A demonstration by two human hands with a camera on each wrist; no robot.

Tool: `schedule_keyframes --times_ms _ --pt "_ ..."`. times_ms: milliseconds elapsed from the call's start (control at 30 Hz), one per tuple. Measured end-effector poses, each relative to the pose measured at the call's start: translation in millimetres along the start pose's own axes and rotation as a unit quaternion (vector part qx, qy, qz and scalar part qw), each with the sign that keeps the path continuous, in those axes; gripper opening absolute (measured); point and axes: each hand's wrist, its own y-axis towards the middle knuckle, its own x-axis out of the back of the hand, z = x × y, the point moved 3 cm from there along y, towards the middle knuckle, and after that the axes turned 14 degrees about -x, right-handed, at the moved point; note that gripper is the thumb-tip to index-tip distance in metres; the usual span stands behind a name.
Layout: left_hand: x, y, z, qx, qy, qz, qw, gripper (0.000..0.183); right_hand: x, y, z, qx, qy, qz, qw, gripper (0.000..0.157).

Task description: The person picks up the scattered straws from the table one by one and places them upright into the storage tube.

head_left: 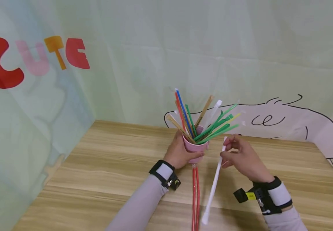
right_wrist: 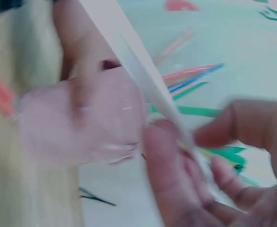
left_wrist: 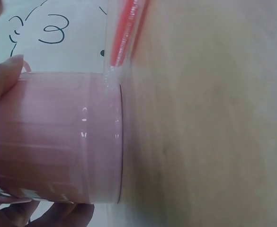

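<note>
My left hand (head_left: 178,153) grips a small pink bucket (head_left: 194,148) from its left side, the thumb across the front. In the left wrist view the bucket (left_wrist: 53,137) stands with its base on the table. Wrapped straws fan out of it: a blue straw (head_left: 183,108), brown straws (head_left: 204,111), several green straws (head_left: 217,126), and red, yellow and white ones. Right of the bucket, my right hand (head_left: 243,157) pinches the upper end of a long white wrapped straw (head_left: 214,184) between thumb and fingers. That straw slants down toward me, apart from the bucket. The right wrist view is blurred.
Two red straws (head_left: 194,195) in see-through wrap lie on the wooden table (head_left: 106,166), running from the bucket's base toward me. Behind the table hangs a printed cloth backdrop (head_left: 160,57) with a line drawing and coloured letters.
</note>
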Motion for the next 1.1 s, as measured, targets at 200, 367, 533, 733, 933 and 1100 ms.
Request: schedule_keyframes --times_ms 200,367,533,733,933,1100 --pt "-1.4 0.7 1.9 -0.009 0.011 -0.001 0.9999 0.106 23.0 -6 21 0.072 0.129 -0.129 0.981 0.018" --pt "-3.4 0.5 1.6 -0.013 0.004 0.0 0.9999 0.106 36.0 -4 28 0.126 0.18 -0.265 0.939 0.019" --pt "-5.3 0.1 0.8 -0.006 -0.002 0.003 1.0 0.108 40.0 3 26 0.144 0.106 -0.366 0.913 0.02" --pt "-4.9 0.3 -0.5 0.002 -0.001 0.003 1.0 0.11 33.3 10 26 0.163 0.014 -0.414 0.896 0.022" --pt "-4.5 -0.6 -1.2 0.005 -0.001 0.005 1.0 0.11 18.9 19 25 0.175 -0.058 -0.403 0.896 0.019" --pt "-4.1 -1.3 -1.5 0.001 -0.002 0.005 1.0 0.111 5.8 30 19 0.171 -0.09 -0.377 0.906 0.018"
